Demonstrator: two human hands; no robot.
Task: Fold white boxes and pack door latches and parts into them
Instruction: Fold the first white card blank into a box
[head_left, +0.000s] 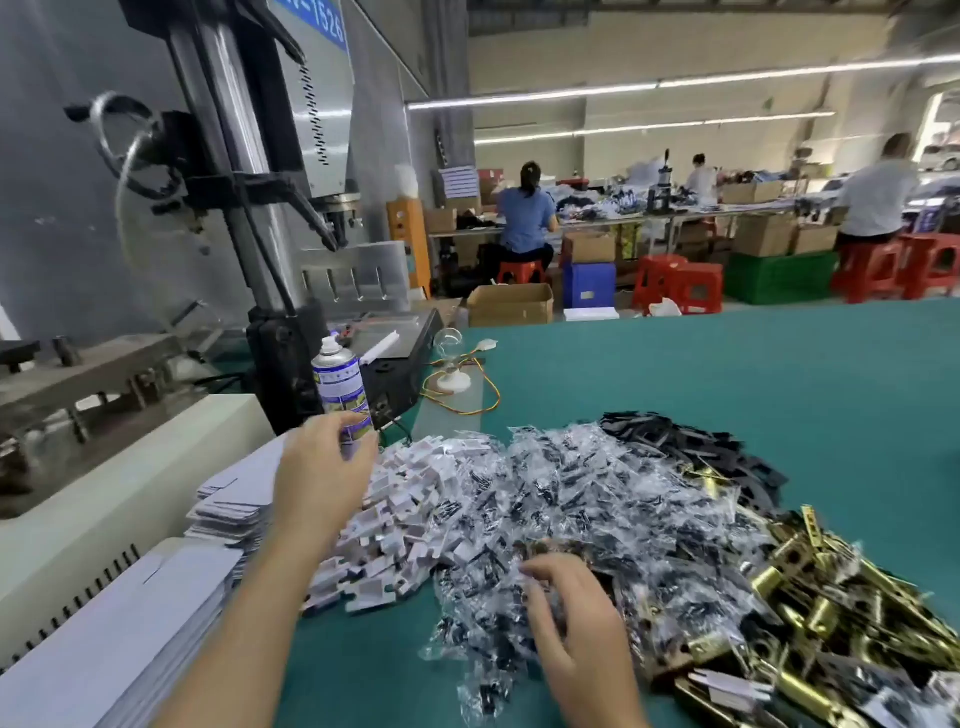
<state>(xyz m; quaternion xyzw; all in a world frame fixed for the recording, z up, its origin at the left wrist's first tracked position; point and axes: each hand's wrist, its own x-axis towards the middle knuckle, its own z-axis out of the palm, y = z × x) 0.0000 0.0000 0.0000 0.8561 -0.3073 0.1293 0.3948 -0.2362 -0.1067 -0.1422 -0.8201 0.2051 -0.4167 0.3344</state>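
A: How is each grip?
B: The left hand (324, 467) hovers over the white plastic parts (415, 512), its grip loose and holding nothing. The right hand (574, 623) lays spread fingers on the screw bags (571, 493).
A: Boxes? Latches?
B: Flat white boxes (234, 496) lie left of the left hand, and brass latches (821, 618) right of the right hand.

The table (727, 374) is covered in a matt green surface, on which small bags (571, 493) of glossy, crinkled clear plastic, matt white plastic parts (410, 499), door latches (810, 597) of shiny brass-coloured metal and flat box blanks (228, 499) of smooth white card are seen, beside a glossy metal spray can (340, 384).
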